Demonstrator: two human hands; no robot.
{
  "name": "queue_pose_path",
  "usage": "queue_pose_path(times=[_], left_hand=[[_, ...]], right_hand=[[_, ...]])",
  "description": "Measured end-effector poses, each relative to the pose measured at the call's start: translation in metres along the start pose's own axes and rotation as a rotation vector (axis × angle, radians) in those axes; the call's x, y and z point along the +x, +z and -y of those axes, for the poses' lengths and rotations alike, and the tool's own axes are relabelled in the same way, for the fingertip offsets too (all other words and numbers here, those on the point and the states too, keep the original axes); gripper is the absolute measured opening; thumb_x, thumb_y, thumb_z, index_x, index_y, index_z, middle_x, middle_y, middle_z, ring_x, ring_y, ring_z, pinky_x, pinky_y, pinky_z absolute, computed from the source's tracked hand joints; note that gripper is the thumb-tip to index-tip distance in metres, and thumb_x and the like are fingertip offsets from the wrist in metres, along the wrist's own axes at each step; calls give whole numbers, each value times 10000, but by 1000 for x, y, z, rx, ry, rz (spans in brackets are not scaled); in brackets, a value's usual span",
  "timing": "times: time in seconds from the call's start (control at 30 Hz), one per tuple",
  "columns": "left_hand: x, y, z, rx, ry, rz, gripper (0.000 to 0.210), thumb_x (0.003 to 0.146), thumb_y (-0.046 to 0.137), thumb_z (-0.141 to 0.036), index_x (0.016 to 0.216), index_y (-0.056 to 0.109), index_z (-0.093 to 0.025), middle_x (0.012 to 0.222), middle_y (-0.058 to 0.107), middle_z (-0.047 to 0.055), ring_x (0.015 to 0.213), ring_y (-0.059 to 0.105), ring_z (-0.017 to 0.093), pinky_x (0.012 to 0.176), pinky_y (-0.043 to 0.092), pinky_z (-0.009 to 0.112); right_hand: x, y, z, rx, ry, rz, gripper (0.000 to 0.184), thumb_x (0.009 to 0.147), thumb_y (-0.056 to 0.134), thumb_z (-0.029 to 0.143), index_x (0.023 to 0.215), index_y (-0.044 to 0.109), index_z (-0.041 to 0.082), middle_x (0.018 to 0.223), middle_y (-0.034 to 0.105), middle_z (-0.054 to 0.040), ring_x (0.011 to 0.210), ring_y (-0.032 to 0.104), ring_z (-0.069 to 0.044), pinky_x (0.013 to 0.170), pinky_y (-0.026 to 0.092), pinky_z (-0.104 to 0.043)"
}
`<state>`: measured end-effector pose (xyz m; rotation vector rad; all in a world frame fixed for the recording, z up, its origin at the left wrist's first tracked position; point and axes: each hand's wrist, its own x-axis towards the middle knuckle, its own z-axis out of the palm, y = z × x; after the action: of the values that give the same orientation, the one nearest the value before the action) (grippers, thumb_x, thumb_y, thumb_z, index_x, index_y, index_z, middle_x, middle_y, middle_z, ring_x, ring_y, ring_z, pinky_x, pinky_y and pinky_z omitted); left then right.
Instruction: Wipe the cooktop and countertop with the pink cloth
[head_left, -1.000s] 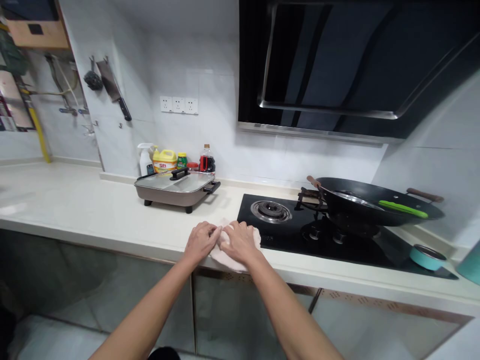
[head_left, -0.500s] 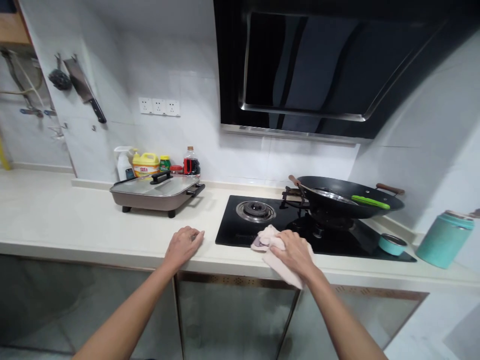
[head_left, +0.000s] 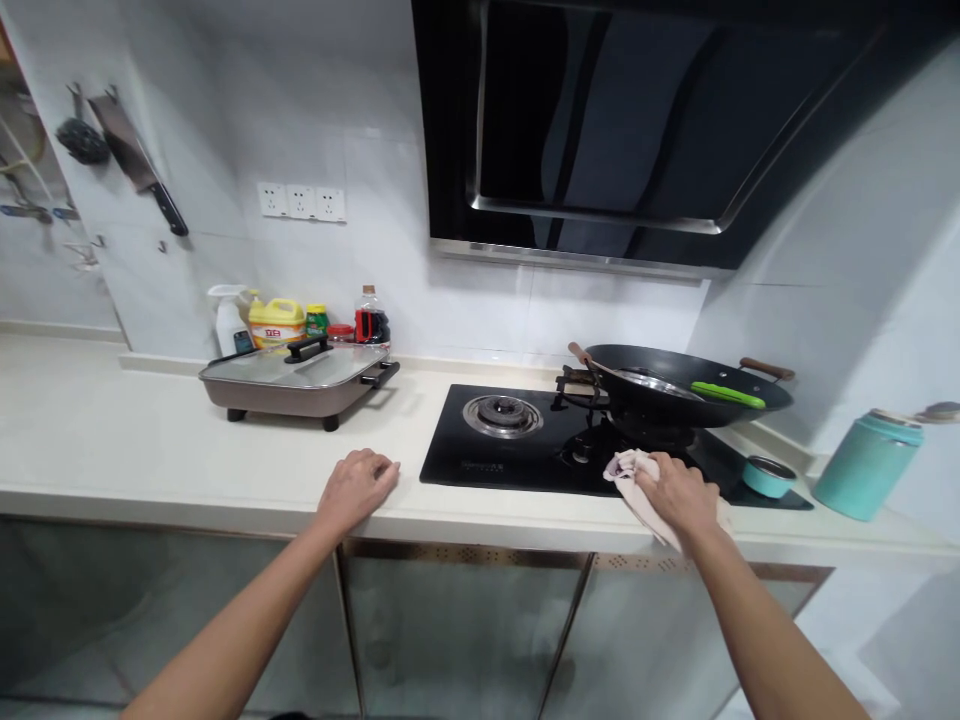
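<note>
My right hand (head_left: 679, 492) presses a pale pink cloth (head_left: 654, 515) onto the front edge of the black gas hob (head_left: 525, 477), right of the near knob. The cloth bunches under my fingers and hangs over the counter's front edge. My left hand (head_left: 355, 490) rests on the cream counter (head_left: 277, 462) left of the hob, its fingers curled under and no object visible in it. A black wok (head_left: 682, 405) with wooden handles sits on the right burner, a green-handled utensil (head_left: 727, 394) inside it. The left burner (head_left: 502, 415) is uncovered.
A small teal cup (head_left: 768, 480) sits on the hob's right end beside a teal canister (head_left: 870, 470). An electric pan (head_left: 296, 385) with a glass lid stands left, bottles (head_left: 277, 322) behind it. The range hood (head_left: 600, 130) overhangs; a cleaver (head_left: 135, 155) hangs on the wall.
My right hand has slid the cloth rightward along the hob's front edge, past the near knob. My left hand stays on the counter. The view has shifted slightly.
</note>
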<state>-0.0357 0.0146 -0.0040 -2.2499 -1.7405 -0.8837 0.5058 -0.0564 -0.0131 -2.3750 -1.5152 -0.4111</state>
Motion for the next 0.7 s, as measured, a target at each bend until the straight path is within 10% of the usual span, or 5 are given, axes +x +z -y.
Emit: queue_pose_path(times=[0.43,0.7], left_hand=[[0,3,2,73,39,-25,399,947,457,-415,819,777,-213,942,778,99,977,676,278,906,477,378],[1,5,6,45,25,-42,399,941,467,-416,815,786,-212,916,773,98,973,678,286,898,487,384]], right_hand=[[-70,-28,131,179,-353,21,328,1020,456,438,1132,673,217,1107,711,-99,1033,648,-247,873,395,-341],[-48,-44,178,981,-204,384,387,986,479,490,1064,732,207,1089,771,-102,1027,665,-266,869,455,-340]])
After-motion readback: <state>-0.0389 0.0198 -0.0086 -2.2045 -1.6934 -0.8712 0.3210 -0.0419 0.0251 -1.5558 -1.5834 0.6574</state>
